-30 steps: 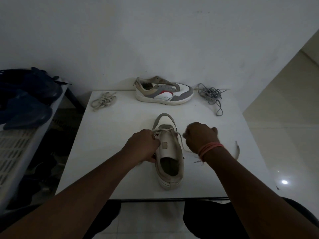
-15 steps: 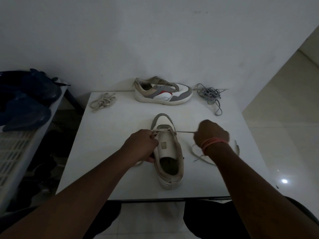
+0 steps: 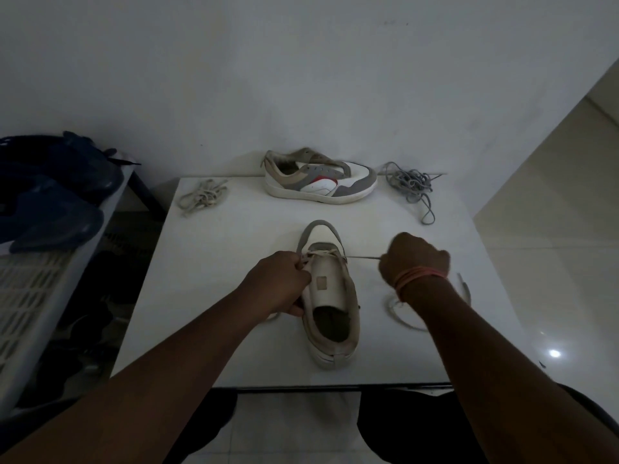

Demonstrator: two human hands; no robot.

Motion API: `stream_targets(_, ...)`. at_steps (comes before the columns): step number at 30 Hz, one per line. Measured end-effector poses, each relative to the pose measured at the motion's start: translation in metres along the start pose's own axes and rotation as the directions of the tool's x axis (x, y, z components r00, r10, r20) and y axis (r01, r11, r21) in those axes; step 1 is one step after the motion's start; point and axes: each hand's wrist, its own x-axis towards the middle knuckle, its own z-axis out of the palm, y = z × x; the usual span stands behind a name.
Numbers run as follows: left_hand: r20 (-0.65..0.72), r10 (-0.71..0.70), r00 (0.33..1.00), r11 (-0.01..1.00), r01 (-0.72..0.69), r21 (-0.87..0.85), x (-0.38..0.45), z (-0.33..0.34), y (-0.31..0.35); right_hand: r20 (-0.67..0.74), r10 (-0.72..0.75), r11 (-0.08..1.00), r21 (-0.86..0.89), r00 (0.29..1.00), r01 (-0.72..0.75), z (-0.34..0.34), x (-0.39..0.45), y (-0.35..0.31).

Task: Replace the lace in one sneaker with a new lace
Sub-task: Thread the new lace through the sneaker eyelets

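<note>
White table against a pale wall, dim light. Left hand, fingers curled, grips the left side of the sneaker at the eyelets; the sneaker lies mid-table, toe away from the person. Right hand, closed in a fist, pinches the lace, drawn taut sideways from the front eyelets; its slack loops behind the wrist. At the far edge: second sneaker, beige lace bundle, grey lace bundle.

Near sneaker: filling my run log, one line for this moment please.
left hand holds sneaker | right hand pulls lace taut sideways
</note>
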Motion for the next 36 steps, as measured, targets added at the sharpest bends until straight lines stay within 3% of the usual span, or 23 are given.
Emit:
stream_targets(2, 0.004, -0.003, 1.000, 1.000, 0.003, -0.012, 0.000, 0.001, 0.001, 0.054, 0.071, 0.996, -0.051, 0.996, -0.069, -0.004, 0.002, 0.011)
stream_targets(4, -0.002, -0.006, 1.000, 1.000, 0.006, -0.014, 0.000, 0.002, 0.002, 0.121, -0.020, 0.995, -0.091, 0.992, 0.031, 0.001, 0.000, 0.008)
stream_targets(7, -0.010, 0.006, 1.000, 1.000, -0.005, 0.018, 0.001, 0.003, 0.003, 0.193, -0.257, 0.957, 0.190, 0.947, 0.221, 0.011, -0.008, -0.015)
stream_targets(9, -0.011, 0.006, 1.000, 1.000, -0.005, 0.012, 0.001, 0.003, 0.003, 0.157, -0.357, 0.896, 0.335, 0.921, 0.291, 0.011, -0.012, -0.025)
stream_targets(11, -0.006, -0.005, 1.000, 1.000, 0.005, -0.001, 0.002, 0.001, 0.001, 0.119, -0.327, 0.917, 0.280, 0.938, 0.284, 0.010, -0.006, -0.023)
stream_targets(15, 0.018, -0.031, 0.999, 1.000, 0.031, 0.000, -0.001, -0.001, 0.001, 0.036, -0.070, 0.997, 0.027, 0.997, 0.069, 0.004, 0.000, -0.007)
stream_targets(17, 0.020, -0.051, 0.998, 0.999, 0.051, 0.012, -0.003, -0.003, 0.004, 0.033, -0.054, 0.997, -0.054, 0.998, 0.056, 0.007, -0.002, -0.004)
stream_targets(22, 0.027, -0.064, 0.998, 0.997, 0.062, 0.056, -0.003, 0.000, 0.008, 0.288, -0.164, 0.985, 0.093, 0.943, 0.143, 0.016, 0.005, -0.005)
stream_targets(24, -0.002, -0.056, 0.998, 0.998, 0.056, 0.018, -0.004, 0.000, 0.011, 0.278, -0.191, 0.978, 0.130, 0.941, 0.160, 0.012, 0.005, -0.005)
stream_targets(27, -0.160, 0.188, 0.969, 0.932, -0.125, 0.341, 0.005, -0.003, 0.003, 0.204, -0.318, 0.928, 0.267, 0.926, 0.260, 0.005, 0.000, -0.013)
stream_targets(30, -0.141, 0.282, 0.949, 0.755, -0.129, 0.642, 0.013, -0.004, -0.009, 0.175, -0.411, 0.888, 0.298, 0.895, 0.350, 0.004, -0.004, -0.021)
stream_targets(32, -0.122, 0.258, 0.958, 0.737, -0.113, 0.667, 0.013, -0.003, -0.012, 0.150, -0.421, 0.885, 0.282, 0.894, 0.370, 0.004, -0.006, -0.023)
stream_targets(36, -0.123, 0.339, 0.933, 0.763, -0.196, 0.616, 0.013, -0.003, -0.014, 0.127, -0.417, 0.877, 0.315, 0.900, 0.362, 0.003, -0.008, -0.021)
